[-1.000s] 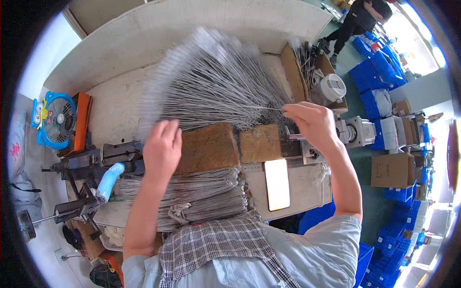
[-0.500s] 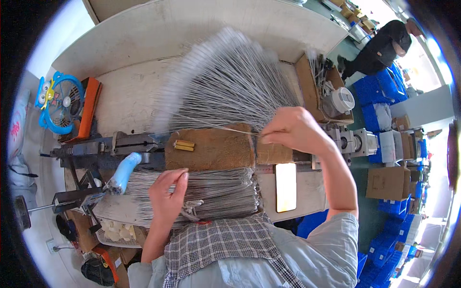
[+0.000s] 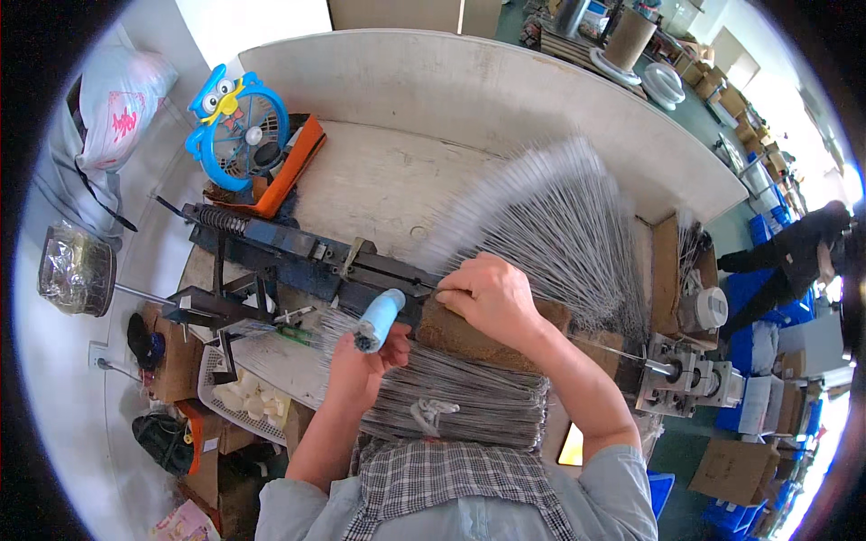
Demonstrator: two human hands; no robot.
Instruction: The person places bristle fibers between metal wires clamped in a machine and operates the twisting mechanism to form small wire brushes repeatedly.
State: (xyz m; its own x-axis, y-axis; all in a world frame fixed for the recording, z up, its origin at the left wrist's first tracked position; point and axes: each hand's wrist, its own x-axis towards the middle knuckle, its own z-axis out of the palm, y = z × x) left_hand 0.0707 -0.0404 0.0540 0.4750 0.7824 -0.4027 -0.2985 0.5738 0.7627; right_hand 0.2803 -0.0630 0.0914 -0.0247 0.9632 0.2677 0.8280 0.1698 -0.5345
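A pale curved workbench fills the middle of the room, its raised back wall bending round. Beyond it the green floor runs toward bright daylight at the far right (it washes out that corner). Blue crates and cardboard boxes stack along the right side.

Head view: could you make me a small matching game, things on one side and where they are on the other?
Things:
1. fan
2. blue handle
3. wire bundle
4. brush fan

Places:
A. gripped in the left hand
B. spread beyond the right hand
C. far left of the bench
D. tied, lying nearest the person

Pairs: 1-C, 2-A, 3-D, 4-B
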